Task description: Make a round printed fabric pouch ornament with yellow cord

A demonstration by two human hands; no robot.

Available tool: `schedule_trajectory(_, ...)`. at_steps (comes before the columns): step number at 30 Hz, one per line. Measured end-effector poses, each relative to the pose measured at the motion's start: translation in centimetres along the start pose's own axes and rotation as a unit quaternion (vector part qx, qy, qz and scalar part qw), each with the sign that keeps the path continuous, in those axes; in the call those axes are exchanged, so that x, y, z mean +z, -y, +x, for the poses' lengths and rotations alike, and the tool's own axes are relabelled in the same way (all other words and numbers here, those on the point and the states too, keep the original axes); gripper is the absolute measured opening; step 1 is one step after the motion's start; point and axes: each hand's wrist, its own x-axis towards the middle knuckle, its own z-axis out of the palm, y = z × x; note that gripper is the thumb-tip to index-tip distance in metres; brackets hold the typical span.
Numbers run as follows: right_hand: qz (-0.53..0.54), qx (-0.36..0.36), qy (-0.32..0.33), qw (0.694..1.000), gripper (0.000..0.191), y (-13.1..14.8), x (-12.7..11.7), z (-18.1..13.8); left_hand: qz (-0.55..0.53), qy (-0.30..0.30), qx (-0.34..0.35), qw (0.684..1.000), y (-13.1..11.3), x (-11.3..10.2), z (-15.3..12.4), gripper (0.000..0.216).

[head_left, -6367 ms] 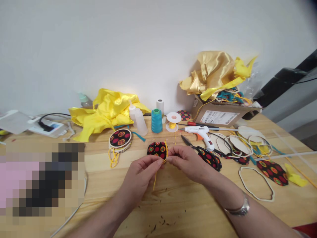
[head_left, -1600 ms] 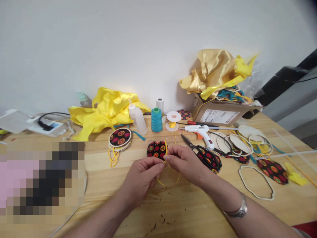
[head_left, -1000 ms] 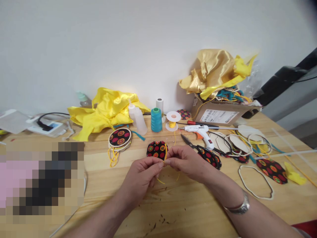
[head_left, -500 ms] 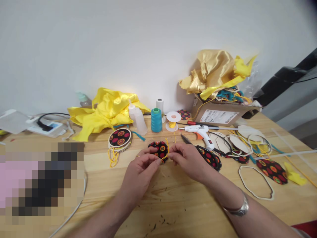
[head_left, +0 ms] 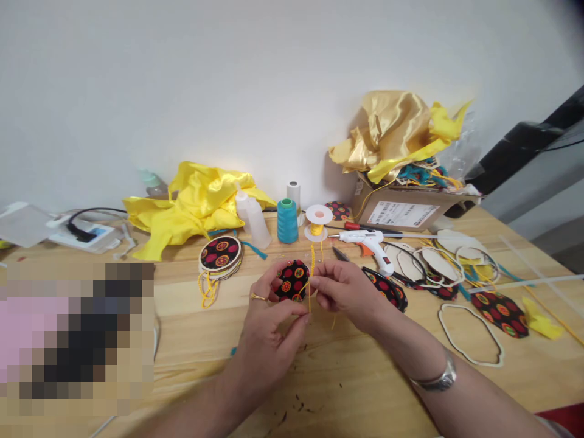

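A small rounded piece covered in black fabric with red and orange circles (head_left: 291, 283) is at the middle of the table, between my hands. The outer fingers of my left hand (head_left: 270, 325) rest at its left edge. Its thumb and forefinger are pinched on the lower end of a yellow cord (head_left: 312, 263). Higher on that cord, my right hand (head_left: 343, 292) is closed in a pinch, at the right edge of the fabric piece. A loop of cord sticks up above the right fingertips. A thin strand hangs below them.
Behind my hands stand a teal thread cone (head_left: 287, 222), a yellow cord spool (head_left: 317, 226) and a squeeze bottle (head_left: 254, 220). To the right lie a glue gun (head_left: 371, 243), scissors (head_left: 340, 254) and wooden frames (head_left: 472, 334). A cardboard box (head_left: 401, 210) stands behind; yellow satin (head_left: 196, 201) lies left.
My left thumb and forefinger have moved down, off the fabric's lower edge, and now draw the yellow cord downward. The cord loop stands straighter. My right hand stays nearly in place.
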Motion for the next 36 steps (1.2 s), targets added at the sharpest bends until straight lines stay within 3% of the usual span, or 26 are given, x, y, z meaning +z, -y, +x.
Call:
schedule_trajectory(4, 0.091, 0.008, 0.059, 0.994, 0.016, 0.1, 0.3, -0.3, -0.018, 0.023, 0.002, 1.0, 0.1, 0.1, 0.0, 0.021)
schedule_trajectory(8, 0.095, 0.008, 0.073, 0.993, 0.018, 0.2, 0.3, -0.4, -0.076, 0.054, -0.024, 0.995, 0.0, -0.2, -0.1, 0.015)
schedule_trajectory(11, 0.024, -0.009, 0.048, 0.999, 0.015, 0.2, 0.2, -0.4, -0.167, 0.055, -0.077, 0.981, -0.2, -0.4, 0.0, 0.01)
schedule_trajectory(16, -0.173, -0.077, 0.011, 0.982, 0.014, 0.4, 0.2, -0.5, -0.311, 0.048, -0.221, 0.923, -0.5, -0.5, 0.8, 0.013)
schedule_trajectory(21, -0.233, -0.116, 0.007, 0.965, 0.012, 0.5, 0.1, -0.7, -0.285, 0.081, -0.264, 0.918, -0.4, -0.6, 1.1, 0.016)
schedule_trajectory(28, -0.237, -0.1, 0.008, 0.966, 0.012, 0.6, 0.3, -0.7, -0.275, 0.093, -0.27, 0.918, -0.4, -0.8, 1.2, 0.014)
schedule_trajectory(36, -0.249, -0.102, 0.008, 0.963, 0.01, 0.3, 0.3, -0.7, -0.315, 0.111, -0.289, 0.897, -0.7, -0.9, 1.3, 0.014)
